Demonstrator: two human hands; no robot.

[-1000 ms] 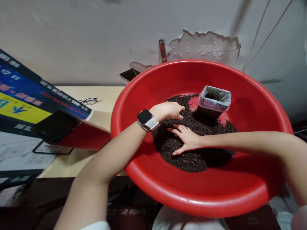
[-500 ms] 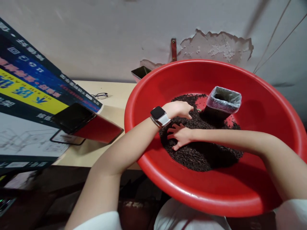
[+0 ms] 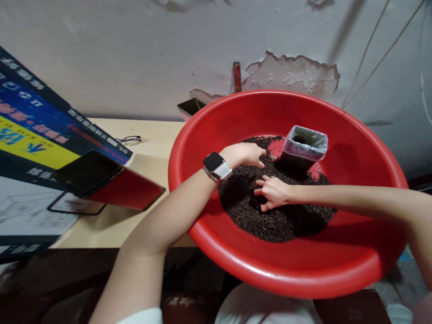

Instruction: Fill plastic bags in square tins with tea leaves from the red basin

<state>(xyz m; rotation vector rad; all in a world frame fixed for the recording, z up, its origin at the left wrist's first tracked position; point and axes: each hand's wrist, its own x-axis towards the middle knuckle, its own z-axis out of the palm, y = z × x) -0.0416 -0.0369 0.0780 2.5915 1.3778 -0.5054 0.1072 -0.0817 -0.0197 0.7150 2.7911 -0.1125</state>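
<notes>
A big red basin (image 3: 286, 279) holds a spread of dark loose leaf-like bits (image 3: 270, 225). My left hand (image 3: 248, 155), with a watch (image 3: 213, 163) on its wrist, rests over the upper left part of the pile, fingers curled and a little apart; nothing shows in it. Just below and to the right, my right hand (image 3: 273, 192) touches the pile with its fingers spread and bent, their tips partly sunk in the bits. A plastic-lined square container (image 3: 305, 144) stands upright in the basin, beyond my right hand.
On the pale table (image 3: 151, 135) at the left are glasses (image 3: 130, 139), a red box-like container (image 3: 124, 186) with a dark top and a large printed box (image 3: 43, 130). Another open container (image 3: 191, 107) stands behind the basin's left rim. A peeling wall rises behind.
My right hand has moved to the right across the pile, and its fingers have bent more. My left hand stays near the same place over the pile. The whole view has shifted slightly.
</notes>
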